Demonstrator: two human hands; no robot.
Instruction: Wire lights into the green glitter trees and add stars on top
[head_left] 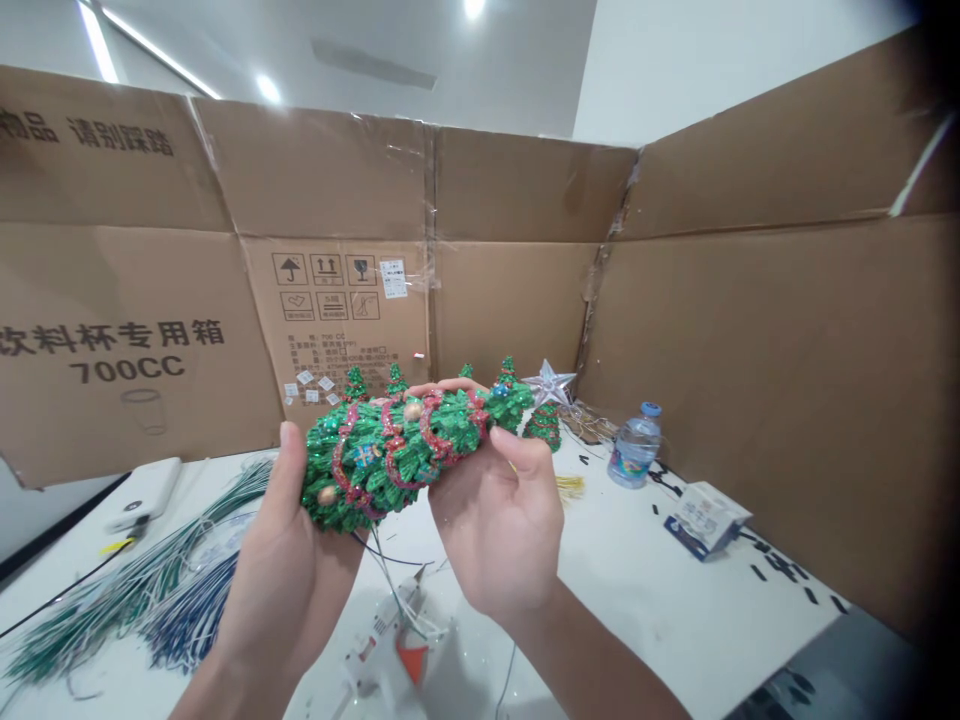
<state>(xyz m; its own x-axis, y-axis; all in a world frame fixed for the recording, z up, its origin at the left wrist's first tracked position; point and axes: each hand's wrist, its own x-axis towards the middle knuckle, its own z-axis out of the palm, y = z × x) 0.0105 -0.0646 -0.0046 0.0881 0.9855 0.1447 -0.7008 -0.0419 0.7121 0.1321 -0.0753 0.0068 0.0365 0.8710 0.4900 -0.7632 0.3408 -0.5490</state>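
A glittery green cone-shaped toy tree (397, 455) lies sideways (tip right), left hand (289, 560) holding its fat bottom, right hand (499, 530) holding near its top.

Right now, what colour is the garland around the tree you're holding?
The garland is glittery red against the green tree; the head view shows it best.

Left hand (281, 570) raised, palm turned inward — thumb (289, 465) upright. Right hand (506, 530) opposite, thumb (525, 452) angled inward. Both gripping, fingers (466, 384) mostly hidden — bare right forearm (592, 650) slanting up and inward, left forearm (232, 690) steeper.
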